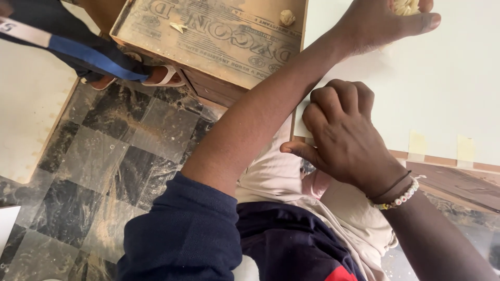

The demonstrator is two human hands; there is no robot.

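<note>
Crumbs could scatter from the pale crumbly lump [405,6] clamped in the left hand [383,23] at the white board's [442,78] far edge, while the right hand [346,138], curled shut and empty, braces the near edge.

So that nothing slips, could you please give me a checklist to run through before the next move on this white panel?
1. Left hand has a firm grip on the pale lump: ok, fingers closed round it, though it is partly out of frame.
2. Right hand braces the white panel: ok, fist resting at its edge.
3. Tape strips lie flat on the panel edge: ok.
4. Spare lump lies in the wooden box: ok.
5. Another person's sandalled foot is clear of the box: cannot tell, it is close beside the corner.
</note>
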